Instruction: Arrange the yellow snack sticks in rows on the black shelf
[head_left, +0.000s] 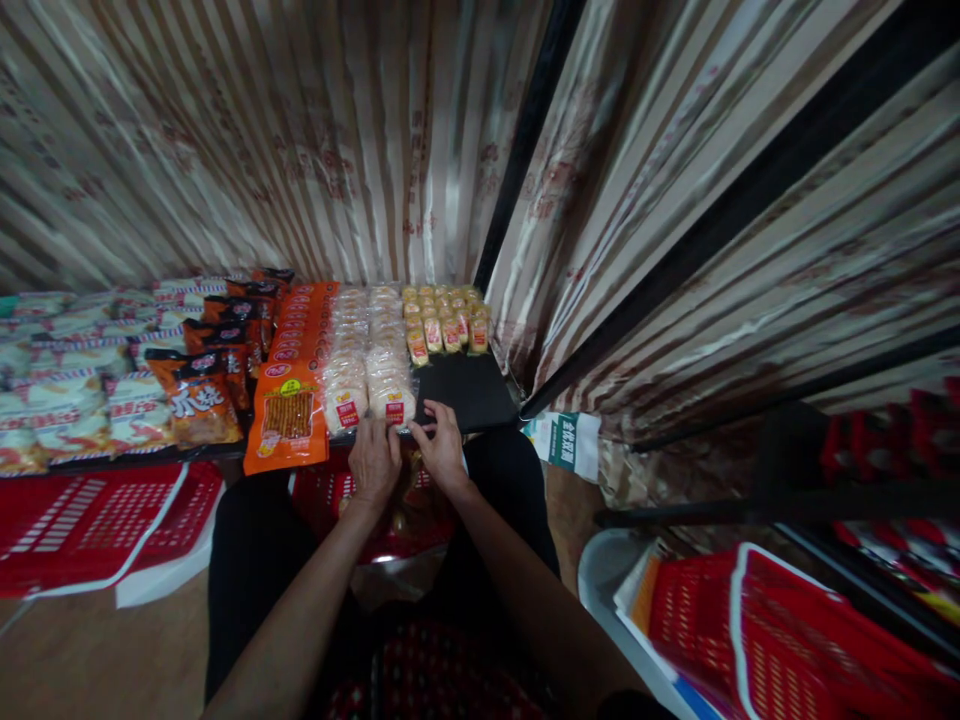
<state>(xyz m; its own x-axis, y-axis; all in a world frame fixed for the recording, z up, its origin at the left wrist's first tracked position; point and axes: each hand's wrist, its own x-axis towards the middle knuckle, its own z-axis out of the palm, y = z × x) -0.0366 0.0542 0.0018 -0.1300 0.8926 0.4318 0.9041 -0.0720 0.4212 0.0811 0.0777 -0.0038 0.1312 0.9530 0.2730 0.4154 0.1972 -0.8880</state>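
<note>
Two rows of clear packs of white round rice crackers stand on the black shelf, each front pack bearing a red label. My left hand (374, 462) is closed at the lower front edge of the right-hand front pack of rice crackers (391, 385), its fingertips by the label. At that pack's right corner, my right hand (444, 448) has its thumb and bent forefinger against the wrapping. The undersides of both hands' fingers are hidden. Small yellow-wrapped snacks (446, 318) stand in rows behind and to the right of my right hand.
Left of the crackers lie orange snack bags (289, 410), dark-topped bags (196, 398) and white bags (67, 415). A red basket (322, 490) with yellow packs sits between my knees. Other red baskets (690, 610) stand either side. Striped curtains (360, 130) and black posts (536, 120) rise behind.
</note>
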